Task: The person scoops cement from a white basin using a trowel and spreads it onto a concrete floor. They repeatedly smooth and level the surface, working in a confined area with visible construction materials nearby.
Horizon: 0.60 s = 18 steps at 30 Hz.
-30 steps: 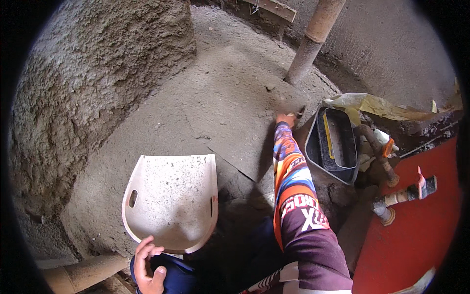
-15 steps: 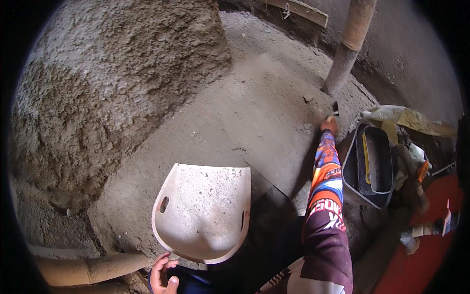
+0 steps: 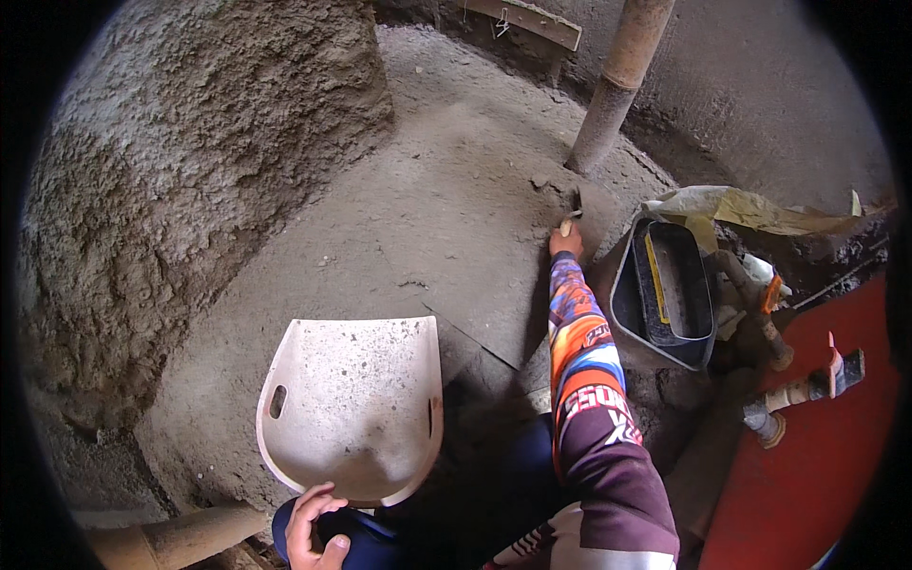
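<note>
My right hand (image 3: 566, 241) is stretched far forward and closed round the pale handle of a trowel (image 3: 595, 207), whose flat blade is low over the grey surface by the foot of a pole. Nearer to me lies a pale, speckled plastic scoop (image 3: 356, 394) with slots in its sides; bits of dry mortar dot its inside. At its near rim is my left hand (image 3: 312, 524), fingers curved and apart, holding nothing. Whether the fingertips touch the rim I cannot tell. A patterned long sleeve (image 3: 584, 351) covers my right arm.
A rough plastered block (image 3: 218, 142) stands at the left. The bamboo pole (image 3: 622, 85) rises at the far right. Black tubs (image 3: 618, 294) with a yellow strip sit beside my right arm, near a sack (image 3: 750, 207) and a red board (image 3: 807, 446). Another pole (image 3: 199, 537) lies near left.
The whole view has shifted, so most things appear farther left. My right hand has turned and more of the trowel blade shows. My left hand is nearer the scoop's rim.
</note>
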Motion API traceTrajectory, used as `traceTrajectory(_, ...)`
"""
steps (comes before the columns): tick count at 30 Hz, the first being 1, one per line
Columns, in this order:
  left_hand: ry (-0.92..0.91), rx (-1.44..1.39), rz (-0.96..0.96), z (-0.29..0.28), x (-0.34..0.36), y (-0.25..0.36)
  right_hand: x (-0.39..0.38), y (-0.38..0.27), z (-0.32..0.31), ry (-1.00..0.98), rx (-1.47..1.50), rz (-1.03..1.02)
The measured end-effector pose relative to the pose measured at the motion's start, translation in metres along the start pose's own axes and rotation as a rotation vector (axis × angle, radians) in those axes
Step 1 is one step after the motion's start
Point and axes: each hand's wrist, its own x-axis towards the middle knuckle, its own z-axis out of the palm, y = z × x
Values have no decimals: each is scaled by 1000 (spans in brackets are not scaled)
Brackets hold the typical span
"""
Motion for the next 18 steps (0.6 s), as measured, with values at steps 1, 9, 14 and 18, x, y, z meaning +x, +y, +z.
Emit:
traceTrajectory(1, -50, -1, -16, -5, -1, 3, 5, -2, 2, -1, 20, 61)
traceTrajectory(9, 26, -31, -109, -2, -2, 6, 51, -11, 29, -4, -16, 28)
traceTrajectory(14, 35, 25, -106, 3, 8, 12, 46, -9, 43, -173, -68, -88)
traceTrajectory(18, -22, 53, -25, 7, 11, 16, 26, -8, 28, -205, -116, -141)
